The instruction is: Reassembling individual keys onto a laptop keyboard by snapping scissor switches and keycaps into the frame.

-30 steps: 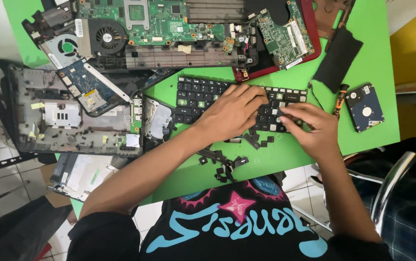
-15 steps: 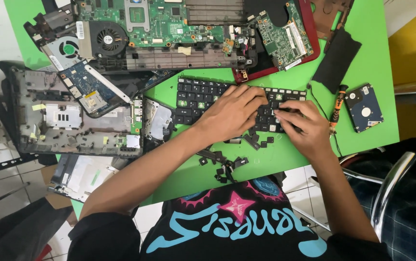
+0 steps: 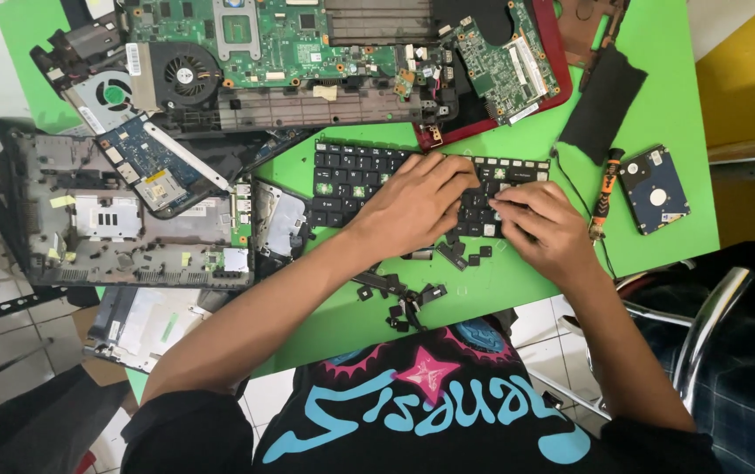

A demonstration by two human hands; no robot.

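Observation:
A black laptop keyboard (image 3: 351,180) lies on the green table (image 3: 518,290), with several keys gone and green showing through the gaps. My left hand (image 3: 413,206) rests flat on its middle, fingers pressing the keys. My right hand (image 3: 540,224) sits on the keyboard's right end, fingertips pinching at a key near the left hand's fingers. Loose black keycaps (image 3: 408,303) lie scattered on the table in front of the keyboard.
Stripped laptop parts crowd the table's back and left: a green motherboard with fan (image 3: 246,44), a red case (image 3: 544,79), a grey bottom shell (image 3: 114,228). An orange-handled screwdriver (image 3: 604,189), a hard drive (image 3: 654,189) and a black pad (image 3: 601,105) lie at the right.
My right hand has shifted slightly left along the keyboard, closer to my left hand. The left hand stays on the keys.

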